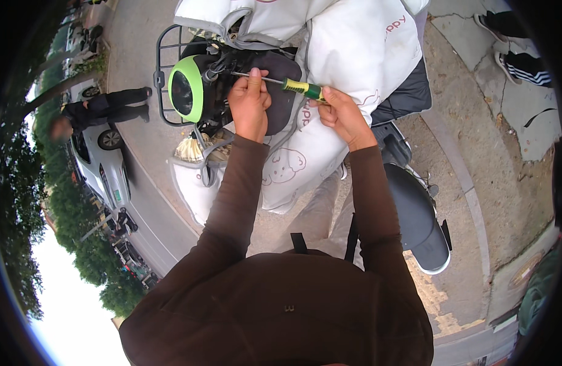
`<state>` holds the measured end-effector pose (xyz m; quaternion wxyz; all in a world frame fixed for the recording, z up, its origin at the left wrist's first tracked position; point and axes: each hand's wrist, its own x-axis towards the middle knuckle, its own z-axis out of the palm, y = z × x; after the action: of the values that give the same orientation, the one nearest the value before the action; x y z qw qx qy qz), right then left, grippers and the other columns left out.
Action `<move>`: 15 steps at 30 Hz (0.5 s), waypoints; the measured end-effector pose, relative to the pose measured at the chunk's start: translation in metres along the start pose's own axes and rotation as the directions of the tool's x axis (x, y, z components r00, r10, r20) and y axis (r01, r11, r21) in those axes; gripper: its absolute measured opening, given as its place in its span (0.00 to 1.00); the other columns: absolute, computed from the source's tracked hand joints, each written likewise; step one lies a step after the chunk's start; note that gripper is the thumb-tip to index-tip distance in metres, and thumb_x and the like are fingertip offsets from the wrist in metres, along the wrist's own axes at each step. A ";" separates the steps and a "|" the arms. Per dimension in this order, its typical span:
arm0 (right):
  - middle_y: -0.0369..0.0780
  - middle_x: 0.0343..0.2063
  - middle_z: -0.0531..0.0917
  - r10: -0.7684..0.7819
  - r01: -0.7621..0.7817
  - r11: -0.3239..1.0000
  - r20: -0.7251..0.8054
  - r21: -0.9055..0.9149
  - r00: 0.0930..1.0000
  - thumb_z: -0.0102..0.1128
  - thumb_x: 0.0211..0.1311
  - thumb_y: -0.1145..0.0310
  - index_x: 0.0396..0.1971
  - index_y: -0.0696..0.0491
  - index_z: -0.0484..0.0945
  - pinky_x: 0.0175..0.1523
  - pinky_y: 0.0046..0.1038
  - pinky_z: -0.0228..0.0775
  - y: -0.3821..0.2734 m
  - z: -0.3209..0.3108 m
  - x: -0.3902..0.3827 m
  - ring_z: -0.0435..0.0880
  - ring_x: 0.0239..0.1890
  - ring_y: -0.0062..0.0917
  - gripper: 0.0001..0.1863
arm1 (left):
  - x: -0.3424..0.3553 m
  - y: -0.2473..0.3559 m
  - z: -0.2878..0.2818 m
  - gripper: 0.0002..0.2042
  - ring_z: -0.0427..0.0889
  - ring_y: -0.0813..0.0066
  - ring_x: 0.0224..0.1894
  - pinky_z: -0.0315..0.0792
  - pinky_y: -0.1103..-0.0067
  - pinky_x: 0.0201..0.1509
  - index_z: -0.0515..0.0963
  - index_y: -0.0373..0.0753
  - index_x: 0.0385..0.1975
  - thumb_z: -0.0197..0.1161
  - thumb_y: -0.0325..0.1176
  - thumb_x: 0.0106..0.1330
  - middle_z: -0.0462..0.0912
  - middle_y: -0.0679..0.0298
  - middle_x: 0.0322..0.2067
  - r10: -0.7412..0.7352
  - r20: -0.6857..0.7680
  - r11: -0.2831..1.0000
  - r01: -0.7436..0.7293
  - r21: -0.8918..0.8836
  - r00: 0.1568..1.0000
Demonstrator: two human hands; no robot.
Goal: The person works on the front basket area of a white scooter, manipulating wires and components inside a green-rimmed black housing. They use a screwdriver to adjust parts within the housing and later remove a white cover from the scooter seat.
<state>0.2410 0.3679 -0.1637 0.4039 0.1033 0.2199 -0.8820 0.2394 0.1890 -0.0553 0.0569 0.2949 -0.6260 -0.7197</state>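
Observation:
A screwdriver [302,89] with a yellow and dark green handle lies level between my two hands over an electric scooter's front end. My right hand [344,119] is closed around the end of the handle. Thumb and fingers of my left hand [250,105] pinch the thin metal shaft. The shaft's tip points left, toward dark parts behind the scooter's bright green headlight surround [195,91]; whether it touches anything there I cannot tell. Around the handlebar, a white quilted wind cover [348,49] with printed drawings spreads out beneath and beyond my hands.
A black metal rack [162,79] juts out in front of the headlight. The scooter's black seat [409,207] sits to the right. At left, a person in dark clothes [104,107] stands by a silver car [101,165]. Another person's shoes [507,66] show at upper right.

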 end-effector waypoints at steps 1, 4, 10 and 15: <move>0.38 0.28 0.76 0.101 -0.101 0.995 -0.015 0.014 0.995 0.46 0.74 0.57 0.41 0.62 0.72 0.20 0.18 0.55 -0.007 -0.004 0.001 0.60 0.16 0.13 0.19 | 0.000 0.001 0.001 0.14 0.54 0.89 0.13 0.49 0.86 0.16 0.76 0.31 0.32 0.58 0.39 0.71 0.67 0.72 0.19 -0.011 0.007 1.000 0.011 -0.010 1.000; 0.36 0.26 0.75 0.212 -0.216 0.972 -0.050 -0.093 0.976 0.48 0.73 0.57 0.43 0.60 0.72 0.19 0.14 0.52 -0.013 -0.002 0.006 0.58 0.16 0.10 0.18 | 0.000 -0.001 -0.001 0.14 0.54 0.89 0.13 0.49 0.86 0.16 0.75 0.31 0.33 0.58 0.39 0.71 0.66 0.72 0.19 -0.029 -0.009 0.999 0.029 -0.039 1.000; 0.37 0.26 0.75 -0.045 0.046 0.999 -0.052 0.002 0.998 0.48 0.73 0.61 0.46 0.65 0.72 0.18 0.16 0.53 -0.001 0.012 0.003 0.59 0.18 0.12 0.19 | 0.000 -0.001 -0.004 0.13 0.54 0.89 0.14 0.49 0.86 0.17 0.75 0.31 0.37 0.56 0.38 0.72 0.66 0.72 0.19 -0.052 0.006 0.998 0.052 -0.016 0.999; 0.34 0.24 0.70 0.127 -0.126 0.991 0.028 -0.039 0.991 0.49 0.73 0.61 0.46 0.63 0.71 0.21 0.17 0.53 -0.014 0.003 0.004 0.58 0.18 0.11 0.18 | 0.002 0.004 -0.009 0.13 0.55 0.88 0.15 0.50 0.86 0.18 0.75 0.31 0.39 0.55 0.38 0.73 0.66 0.71 0.20 -0.072 0.049 0.997 0.073 -0.014 0.996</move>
<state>0.2274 0.3722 -0.1583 0.4642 0.0959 0.2229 -0.8518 0.2406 0.1796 -0.0531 0.0181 0.2994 -0.6103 -0.7332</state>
